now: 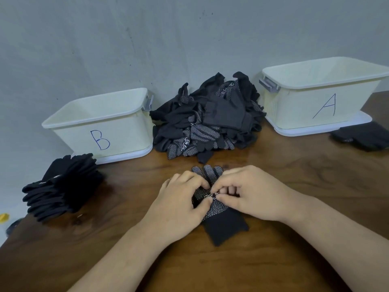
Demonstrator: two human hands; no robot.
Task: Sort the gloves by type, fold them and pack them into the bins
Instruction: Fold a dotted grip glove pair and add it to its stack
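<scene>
A black glove with white dots [219, 218] lies flat on the wooden table, fingers pointing away, cuff toward me. My left hand [181, 199] and my right hand [250, 192] both pinch the glove at its palm, fingertips meeting near the middle. Behind it sits a heap of mixed black gloves [208, 119], some dotted, some plain. A cream bin marked B [101, 125] stands at the left and a cream bin marked A [322, 93] at the right. Their interiors are not visible.
A stack of plain black gloves [63, 186] lies in front of bin B near the table's left edge. A small pile of dotted gloves [362, 137] lies in front of bin A at the right. A grey wall backs the table.
</scene>
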